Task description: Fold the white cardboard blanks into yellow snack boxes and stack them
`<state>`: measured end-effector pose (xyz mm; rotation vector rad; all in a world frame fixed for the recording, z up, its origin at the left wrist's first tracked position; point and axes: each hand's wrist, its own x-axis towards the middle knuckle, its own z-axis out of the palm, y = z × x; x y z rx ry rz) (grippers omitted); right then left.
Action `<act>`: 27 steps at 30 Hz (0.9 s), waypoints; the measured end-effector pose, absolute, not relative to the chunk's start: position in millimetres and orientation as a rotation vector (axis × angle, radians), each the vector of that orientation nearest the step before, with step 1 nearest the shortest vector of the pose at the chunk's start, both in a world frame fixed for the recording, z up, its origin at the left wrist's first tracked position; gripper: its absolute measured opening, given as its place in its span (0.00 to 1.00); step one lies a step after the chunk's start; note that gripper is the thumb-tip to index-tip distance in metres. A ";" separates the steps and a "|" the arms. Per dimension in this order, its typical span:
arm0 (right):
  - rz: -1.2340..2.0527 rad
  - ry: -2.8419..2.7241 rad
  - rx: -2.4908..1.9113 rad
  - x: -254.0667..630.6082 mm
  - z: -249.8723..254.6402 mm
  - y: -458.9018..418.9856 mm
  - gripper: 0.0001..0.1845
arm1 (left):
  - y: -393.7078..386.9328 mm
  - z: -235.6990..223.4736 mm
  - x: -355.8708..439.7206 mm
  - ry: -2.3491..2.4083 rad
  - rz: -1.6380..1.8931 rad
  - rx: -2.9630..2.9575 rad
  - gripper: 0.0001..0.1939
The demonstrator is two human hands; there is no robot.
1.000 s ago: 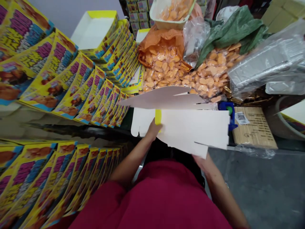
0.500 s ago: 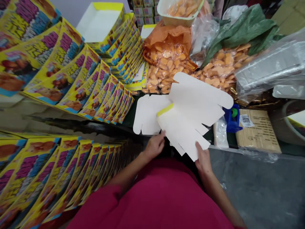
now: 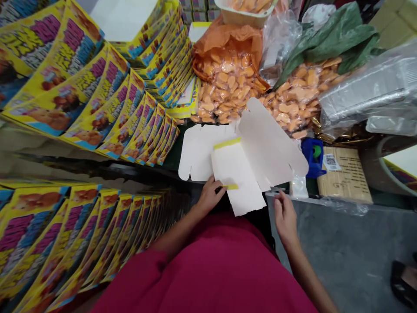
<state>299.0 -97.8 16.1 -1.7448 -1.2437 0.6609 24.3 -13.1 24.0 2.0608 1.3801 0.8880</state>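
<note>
A partly folded white cardboard box with yellow edge strips lies across the table's front edge. Its large side panel stands up at an angle on the right, and another flap lies spread to the left. My left hand grips the box's near left edge, fingers bent by a short yellow-edged flap. To the right of the box, my right hand is off the cardboard, with fingers loosely apart and nothing visible in them. A small grey object, too unclear to name, lies just beyond its fingertips.
Stacked yellow printed boxes rise on the left, with more rows below. Orange wrapped pieces spill from an orange bag behind. A blue tape dispenser, a wooden-looking bundle and clear plastic trays are right.
My right hand has let go of the box's near flap and moved right. The large panel has tilted upward, and a yellow-edged flap now shows by my left hand.
</note>
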 end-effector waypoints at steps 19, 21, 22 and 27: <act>1.289 -0.882 -1.403 301.3 12.8 -48.6 0.20 | -21.1 13.4 6.9 1.205 0.923 2.286 0.10; 1.298 -0.979 -1.440 303.9 10.3 -41.9 0.21 | -18.2 14.4 7.7 1.221 0.913 2.298 0.10; 1.276 -1.055 -1.476 305.7 8.8 -37.8 0.20 | -16.4 16.1 8.8 1.233 0.908 2.300 0.11; 1.033 -1.338 -1.615 305.8 1.9 -16.9 0.14 | -3.9 26.9 19.8 1.299 0.802 2.391 0.19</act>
